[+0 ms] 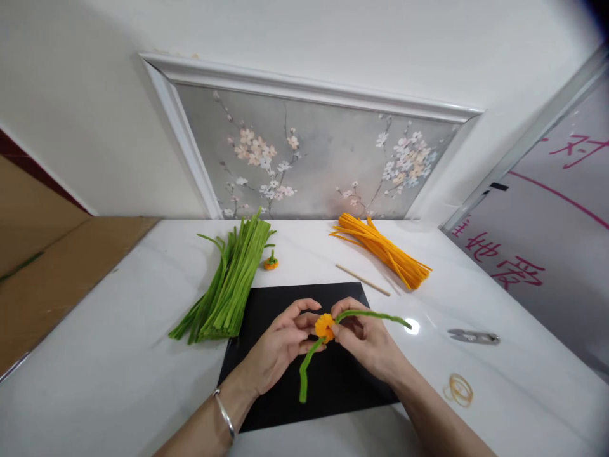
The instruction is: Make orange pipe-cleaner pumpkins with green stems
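Over the black mat, my left hand (290,343) curls its fingers around the side of a small, ribbed, pumpkin-like orange pipe-cleaner piece (324,327). A green pipe cleaner (308,374) is attached to this piece, one end hanging toward me and the other reaching out right. My right hand (364,336) pinches the green pipe cleaner against the orange piece, between thumb and fingers. The exact grip at the middle is partly hidden by the fingers. A similar small pumpkin (271,261) with a green stem sits behind the mat.
A bundle of green pipe cleaners (233,279) lies left, partly beside the black mat (285,406). Back right are orange pipe cleaners (385,249) and a thin wooden stick (362,280). Thread snips (474,337) and rubber bands (460,390) lie right. A cardboard box (61,266) stands far left.
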`<state>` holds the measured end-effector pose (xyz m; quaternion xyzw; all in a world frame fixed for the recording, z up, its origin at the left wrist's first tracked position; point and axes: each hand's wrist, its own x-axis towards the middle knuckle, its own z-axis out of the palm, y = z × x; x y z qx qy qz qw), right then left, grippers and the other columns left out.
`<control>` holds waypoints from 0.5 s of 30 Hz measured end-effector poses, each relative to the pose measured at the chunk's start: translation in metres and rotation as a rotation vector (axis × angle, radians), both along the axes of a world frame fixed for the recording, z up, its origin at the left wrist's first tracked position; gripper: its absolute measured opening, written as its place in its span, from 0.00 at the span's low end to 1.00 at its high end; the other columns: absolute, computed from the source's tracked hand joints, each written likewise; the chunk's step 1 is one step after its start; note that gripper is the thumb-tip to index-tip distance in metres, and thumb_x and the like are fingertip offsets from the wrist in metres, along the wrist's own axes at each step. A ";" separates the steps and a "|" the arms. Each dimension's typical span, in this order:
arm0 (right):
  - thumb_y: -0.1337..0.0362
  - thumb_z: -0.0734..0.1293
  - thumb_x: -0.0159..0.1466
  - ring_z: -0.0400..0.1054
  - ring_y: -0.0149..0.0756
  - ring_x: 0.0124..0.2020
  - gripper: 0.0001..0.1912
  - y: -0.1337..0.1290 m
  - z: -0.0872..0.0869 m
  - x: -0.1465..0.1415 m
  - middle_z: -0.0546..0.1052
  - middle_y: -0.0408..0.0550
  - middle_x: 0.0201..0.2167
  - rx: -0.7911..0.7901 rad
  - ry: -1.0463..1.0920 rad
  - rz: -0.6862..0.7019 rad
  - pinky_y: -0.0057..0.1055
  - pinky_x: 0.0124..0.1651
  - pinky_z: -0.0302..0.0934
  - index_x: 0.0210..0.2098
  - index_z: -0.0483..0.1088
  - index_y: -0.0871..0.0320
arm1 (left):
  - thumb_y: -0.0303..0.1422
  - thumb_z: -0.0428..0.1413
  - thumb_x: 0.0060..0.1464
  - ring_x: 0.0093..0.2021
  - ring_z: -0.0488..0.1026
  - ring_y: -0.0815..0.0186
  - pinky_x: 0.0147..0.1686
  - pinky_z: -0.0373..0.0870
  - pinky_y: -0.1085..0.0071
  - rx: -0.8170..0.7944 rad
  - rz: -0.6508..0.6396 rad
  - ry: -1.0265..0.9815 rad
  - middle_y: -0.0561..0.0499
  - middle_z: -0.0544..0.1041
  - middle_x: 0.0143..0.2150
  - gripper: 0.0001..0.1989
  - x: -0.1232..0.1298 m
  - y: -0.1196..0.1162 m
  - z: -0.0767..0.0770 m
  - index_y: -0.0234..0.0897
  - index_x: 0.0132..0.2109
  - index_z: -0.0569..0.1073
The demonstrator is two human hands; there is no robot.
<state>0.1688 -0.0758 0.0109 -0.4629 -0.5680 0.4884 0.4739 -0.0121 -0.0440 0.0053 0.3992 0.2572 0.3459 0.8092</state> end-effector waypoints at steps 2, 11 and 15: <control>0.66 0.64 0.61 0.65 0.30 0.29 0.02 -0.002 0.000 -0.001 0.69 0.42 0.31 0.068 -0.126 0.004 0.27 0.31 0.61 0.34 0.65 0.56 | 0.31 0.57 0.55 0.41 0.72 0.64 0.43 0.68 0.66 0.046 0.037 0.063 0.50 0.75 0.40 0.11 0.001 0.000 0.000 0.40 0.46 0.71; 0.63 0.67 0.60 0.63 0.29 0.26 0.07 -0.002 -0.005 -0.008 0.68 0.40 0.28 -0.023 0.006 -0.003 0.27 0.29 0.59 0.31 0.63 0.56 | 0.31 0.56 0.56 0.35 0.68 0.68 0.37 0.65 0.72 0.407 0.095 0.350 0.53 0.71 0.33 0.04 0.007 -0.004 0.002 0.35 0.36 0.70; 0.59 0.71 0.57 0.66 0.30 0.28 0.13 -0.001 -0.002 -0.008 0.69 0.40 0.27 -0.110 0.249 0.064 0.30 0.35 0.63 0.30 0.62 0.56 | 0.32 0.56 0.57 0.35 0.69 0.68 0.38 0.66 0.72 0.390 0.103 0.274 0.53 0.71 0.34 0.04 0.006 -0.005 0.003 0.36 0.37 0.69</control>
